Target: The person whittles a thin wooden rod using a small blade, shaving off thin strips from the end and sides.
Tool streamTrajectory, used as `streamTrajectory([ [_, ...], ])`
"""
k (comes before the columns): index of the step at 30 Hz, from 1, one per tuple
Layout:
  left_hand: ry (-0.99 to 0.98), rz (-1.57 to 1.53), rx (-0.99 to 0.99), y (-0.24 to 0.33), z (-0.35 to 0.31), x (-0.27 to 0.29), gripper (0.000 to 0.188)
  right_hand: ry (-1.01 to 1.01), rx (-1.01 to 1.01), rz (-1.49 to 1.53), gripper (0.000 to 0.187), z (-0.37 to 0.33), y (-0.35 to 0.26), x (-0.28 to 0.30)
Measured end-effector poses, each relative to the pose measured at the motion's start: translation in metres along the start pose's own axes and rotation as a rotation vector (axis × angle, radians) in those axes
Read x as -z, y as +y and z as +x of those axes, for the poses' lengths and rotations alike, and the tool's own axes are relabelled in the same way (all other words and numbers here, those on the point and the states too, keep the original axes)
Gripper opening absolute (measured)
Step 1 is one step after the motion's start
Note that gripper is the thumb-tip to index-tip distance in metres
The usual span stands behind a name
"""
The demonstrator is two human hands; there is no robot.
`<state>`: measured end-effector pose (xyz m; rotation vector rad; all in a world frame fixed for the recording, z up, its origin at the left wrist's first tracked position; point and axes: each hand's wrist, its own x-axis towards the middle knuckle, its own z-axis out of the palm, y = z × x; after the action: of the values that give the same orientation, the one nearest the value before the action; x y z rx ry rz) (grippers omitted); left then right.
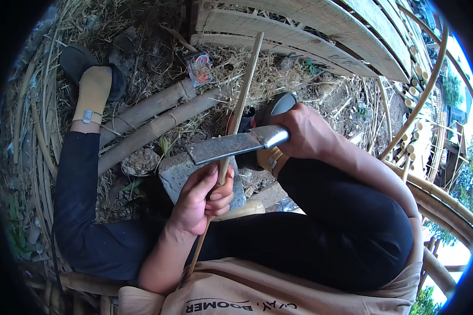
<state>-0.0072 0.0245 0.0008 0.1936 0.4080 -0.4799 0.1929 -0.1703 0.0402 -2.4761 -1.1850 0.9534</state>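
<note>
My left hand [202, 198] is closed around a long, thin bamboo strip [245, 86], which slants from my lap up and away to the right. The fingers wrap it with the thumb on top. In my right hand [306, 131] is a machete, its handle mostly hidden in the fist. The broad, square-ended machete blade [218, 148] points left and lies across the strip just above my left fist, appearing to touch it. Below the blade, a grey stone block [176, 170] sits on the ground, partly covered by my left hand.
Two bamboo poles [160, 126] lie on the straw-strewn ground between my feet. Beyond them is a crumpled colourful wrapper [198, 68]. A slatted wooden panel [294, 34] stands at the far side. Cut bamboo [412, 94] is stacked at right, near bent poles [444, 202].
</note>
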Motion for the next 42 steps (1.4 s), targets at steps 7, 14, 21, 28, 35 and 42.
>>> streamTrajectory([
  [7, 0.176, 0.236, -0.100, -0.007, 0.001, -0.001, 0.027, 0.049, -0.092, -0.227, 0.015, 0.012, 0.010, -0.012],
  [14, 0.178, 0.260, -0.090, -0.009, 0.003, -0.002, 0.025, 0.157, -0.136, -0.201, 0.018, 0.011, 0.015, -0.006],
  [21, 0.181, 0.261, -0.079, -0.009, 0.001, -0.005, 0.026, 0.182, -0.124, -0.239, 0.014, 0.012, 0.017, 0.001],
  [28, 0.176, 0.297, -0.045, -0.012, -0.005, -0.014, 0.027, 0.346, -0.275, -0.386, 0.014, 0.014, 0.063, 0.029],
  [35, 0.045, 0.096, -0.016, -0.002, 0.003, -0.010, 0.026, 0.317, -0.187, -0.031, 0.015, 0.010, 0.040, 0.007],
  [42, 0.112, 0.196, -0.086, -0.002, 0.000, -0.021, 0.026, 0.207, -0.094, -0.105, 0.015, 0.015, 0.011, 0.006],
])
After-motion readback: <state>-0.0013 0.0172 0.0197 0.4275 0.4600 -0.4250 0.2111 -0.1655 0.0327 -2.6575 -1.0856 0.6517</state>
